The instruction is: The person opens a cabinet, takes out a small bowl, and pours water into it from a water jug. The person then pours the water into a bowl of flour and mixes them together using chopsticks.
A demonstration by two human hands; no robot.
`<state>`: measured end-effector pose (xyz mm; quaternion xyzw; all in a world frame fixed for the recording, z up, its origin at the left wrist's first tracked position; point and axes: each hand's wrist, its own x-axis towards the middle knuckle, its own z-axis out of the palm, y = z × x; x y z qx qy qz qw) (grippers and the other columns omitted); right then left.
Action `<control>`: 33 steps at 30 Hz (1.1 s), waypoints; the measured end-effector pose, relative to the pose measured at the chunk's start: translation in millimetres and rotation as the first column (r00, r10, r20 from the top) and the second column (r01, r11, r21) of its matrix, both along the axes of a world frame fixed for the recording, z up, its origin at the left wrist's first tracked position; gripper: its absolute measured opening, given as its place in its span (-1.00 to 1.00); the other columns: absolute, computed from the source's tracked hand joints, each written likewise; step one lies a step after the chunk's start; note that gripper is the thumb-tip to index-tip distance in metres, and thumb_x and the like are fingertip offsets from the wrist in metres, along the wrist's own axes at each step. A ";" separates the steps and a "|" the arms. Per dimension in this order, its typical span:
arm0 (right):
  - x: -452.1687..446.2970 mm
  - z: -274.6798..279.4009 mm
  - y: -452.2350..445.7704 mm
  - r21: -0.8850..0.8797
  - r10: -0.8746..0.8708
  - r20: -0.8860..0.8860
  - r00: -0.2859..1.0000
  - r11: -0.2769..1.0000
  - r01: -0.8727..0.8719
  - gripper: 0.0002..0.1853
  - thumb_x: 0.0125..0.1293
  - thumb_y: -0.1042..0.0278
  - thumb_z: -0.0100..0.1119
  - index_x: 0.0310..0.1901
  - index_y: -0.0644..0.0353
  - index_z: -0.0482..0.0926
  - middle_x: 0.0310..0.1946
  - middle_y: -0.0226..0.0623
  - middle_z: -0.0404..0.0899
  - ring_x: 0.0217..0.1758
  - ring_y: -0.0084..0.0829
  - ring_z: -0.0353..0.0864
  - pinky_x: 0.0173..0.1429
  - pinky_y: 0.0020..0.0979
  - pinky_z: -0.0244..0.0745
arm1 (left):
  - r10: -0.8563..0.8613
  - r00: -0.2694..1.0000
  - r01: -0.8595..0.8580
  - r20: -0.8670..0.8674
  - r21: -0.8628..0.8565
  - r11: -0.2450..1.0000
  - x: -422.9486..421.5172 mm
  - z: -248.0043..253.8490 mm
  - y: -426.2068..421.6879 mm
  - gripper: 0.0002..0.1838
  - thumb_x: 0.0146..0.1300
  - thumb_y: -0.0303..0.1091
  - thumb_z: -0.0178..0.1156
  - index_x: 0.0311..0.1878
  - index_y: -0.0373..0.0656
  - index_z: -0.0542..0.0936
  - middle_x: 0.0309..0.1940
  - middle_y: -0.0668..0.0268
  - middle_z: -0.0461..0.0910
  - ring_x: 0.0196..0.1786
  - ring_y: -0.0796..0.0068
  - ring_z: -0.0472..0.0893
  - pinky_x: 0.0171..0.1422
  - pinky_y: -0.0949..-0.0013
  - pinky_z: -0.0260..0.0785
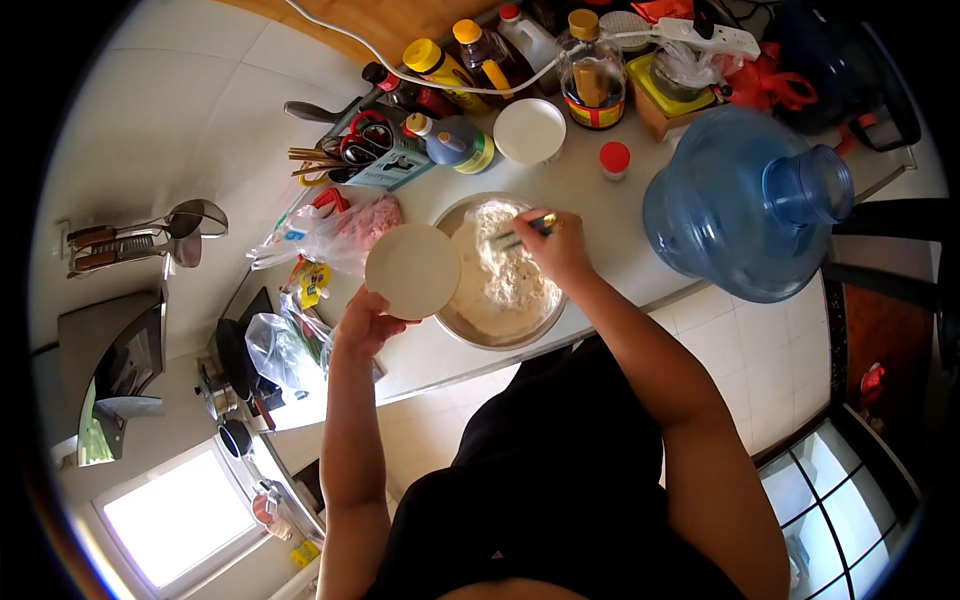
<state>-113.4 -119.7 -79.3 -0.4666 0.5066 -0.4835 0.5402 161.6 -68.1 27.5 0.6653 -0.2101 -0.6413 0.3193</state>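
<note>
Sitting mid-counter (630, 240), near edge, metal bowl (497, 346) w/ flour could skid if R hand (562, 248), gripping thin utensil (541, 222), pushes hard; L hand (362, 320), closed on pale bowl (412, 272), might bump left rim. Blue jug (715, 200): right.

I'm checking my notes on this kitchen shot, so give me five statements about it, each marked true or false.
1. The left hand holds a pale bowl. True.
2. The metal basin sits on the floor. False: it is on the counter.
3. The right hand holds a utensil over the basin. True.
4. The blue water jug is left of the basin. False: it is to the right.
5. The small jar has a green lid. False: its lid is red.
</note>
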 end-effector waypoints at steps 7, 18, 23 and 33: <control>33.7 -18.9 18.7 -0.027 -0.041 -0.033 0.999 0.999 0.040 -0.87 0.10 0.34 0.25 -0.40 0.21 0.66 -0.57 -0.16 0.60 -0.55 -0.32 0.59 -0.37 -0.39 0.47 | 0.065 0.994 -0.054 -0.085 0.120 0.991 -7.0 -3.1 -12.0 -0.46 -0.10 -0.42 0.00 0.05 -0.43 0.37 -0.28 -0.02 0.61 -0.36 0.00 0.67 -0.60 0.44 0.55; -22.4 8.7 18.1 -0.080 -0.155 -0.007 0.988 0.985 0.154 -0.89 0.16 0.43 0.25 -0.37 0.30 0.63 -0.54 -0.25 0.63 -0.52 -0.52 0.58 -0.39 -0.50 0.46 | 0.013 0.999 -0.009 -0.032 0.110 0.994 -23.8 5.6 -25.8 -0.45 -0.06 -0.37 0.04 0.10 -0.28 0.37 -0.26 0.03 0.62 -0.39 0.00 0.67 -0.60 0.43 0.53; 18.2 -19.6 25.4 -0.130 -0.047 -0.118 0.992 0.991 0.032 -0.86 0.10 0.34 0.29 -0.39 0.24 0.64 -0.44 -0.13 0.63 -0.37 -0.20 0.63 -0.23 -0.33 0.50 | 0.001 1.000 -0.002 0.006 0.128 0.992 -17.8 -4.9 -17.0 -0.43 -0.06 -0.38 0.02 0.13 -0.24 0.35 -0.25 0.04 0.62 -0.39 0.02 0.67 -0.59 0.44 0.52; -44.2 27.8 52.9 -0.328 -0.172 -0.055 0.984 0.934 0.145 -0.94 0.11 0.47 0.29 -0.38 0.25 0.62 -0.40 -0.18 0.64 -0.38 -0.28 0.63 -0.29 -0.43 0.49 | -0.011 1.000 0.011 -0.010 0.027 1.000 -20.2 -11.9 1.6 -0.38 -0.08 -0.39 -0.02 0.18 -0.25 0.32 -0.20 0.05 0.60 -0.40 0.08 0.67 -0.57 0.44 0.52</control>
